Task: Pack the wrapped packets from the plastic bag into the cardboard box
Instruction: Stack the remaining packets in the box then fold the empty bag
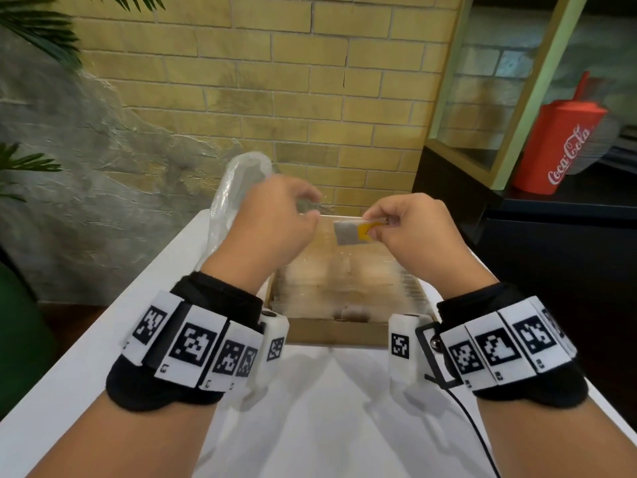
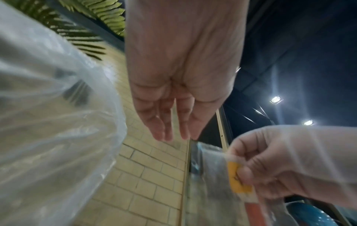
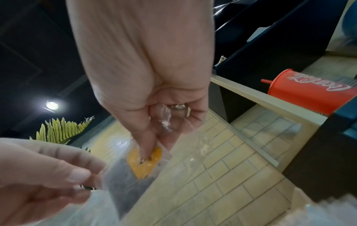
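Your right hand [image 1: 410, 232] pinches a small flat packet in clear wrap, grey inside with a yellow-orange tag [image 1: 351, 232], thumb and forefinger closed on the tagged right end. It hangs above the far part of the shallow brown cardboard box [image 1: 339, 331], which sits on the white table [image 1: 86, 367] between your wrists. Your left hand [image 1: 275, 222] is just left of the packet, fingers loosely curled and holding nothing that shows; from its own wrist camera the fingers hang relaxed. The crumpled clear plastic bag [image 1: 227, 198] stands at the far left, beside the box and behind that hand.

Expect the packet to weigh almost nothing and to bend easily: the wrap is thin, glossy film, likely slick under dry fingertips, and the grey filling looks soft rather than rigid. Your grip on the tag end seems the best place, since the card there probably gives the film some stiffness; holding the loose grey end would likely let it flop. Squeezing hard gains you little and may crease it.

Inside the box, rows of similar clear-wrapped packets appear to lie packed edge to edge, though blur hides how they are arranged. The bag is limp and shapeless, so steady its mouth with your left hand when you reach in.
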Demonstrator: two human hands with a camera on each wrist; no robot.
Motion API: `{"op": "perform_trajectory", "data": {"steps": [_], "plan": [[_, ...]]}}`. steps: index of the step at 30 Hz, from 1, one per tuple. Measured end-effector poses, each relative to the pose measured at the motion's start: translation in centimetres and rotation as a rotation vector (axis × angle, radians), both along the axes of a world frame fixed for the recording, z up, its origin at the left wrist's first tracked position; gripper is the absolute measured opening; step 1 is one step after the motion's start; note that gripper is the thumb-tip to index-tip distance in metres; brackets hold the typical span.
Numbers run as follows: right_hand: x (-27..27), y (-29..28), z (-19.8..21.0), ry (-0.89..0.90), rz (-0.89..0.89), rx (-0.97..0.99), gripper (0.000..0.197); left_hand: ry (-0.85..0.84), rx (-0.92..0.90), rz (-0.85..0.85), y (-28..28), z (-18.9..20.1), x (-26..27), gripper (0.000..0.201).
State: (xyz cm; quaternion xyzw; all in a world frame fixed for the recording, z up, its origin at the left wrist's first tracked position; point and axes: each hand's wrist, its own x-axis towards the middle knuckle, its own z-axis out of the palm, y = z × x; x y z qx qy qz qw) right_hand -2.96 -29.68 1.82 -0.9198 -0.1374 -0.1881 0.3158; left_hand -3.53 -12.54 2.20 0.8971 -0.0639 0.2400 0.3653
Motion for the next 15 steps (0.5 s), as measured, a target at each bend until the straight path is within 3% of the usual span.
{"op": "perform_trajectory", "data": {"steps": [2, 4, 8, 11, 15], "plan": [[0.2, -0.1, -0.1, 0.055, -0.013, 0.008, 0.016, -0.152, 0.088, 0.155, 0.8, 0.7, -0.1, 0.021], [0.4, -0.1, -0.3, 0.145, -0.006, -0.062, 0.018, -0.191, 0.141, 0.264, 1.2, 1.3, -0.5, 0.022], [0.9, 0.3, -0.8, 0.303, -0.011, -0.317, 0.030, 0.106, 0.274, 0.368, 2.0, 1.2, -0.6, 0.030], [1.0, 0.3, -0.8, 0.375, -0.014, -0.355, 0.039, 0.314, 0.398, 0.372, 2.4, 0.8, -0.2, 0.044], [0.9, 0.2, -1.0, 0.296, 0.019, -0.259, 0.030, 0.316, 0.389, 0.358, 2.6, 0.7, 0.3, 0.045]]}}
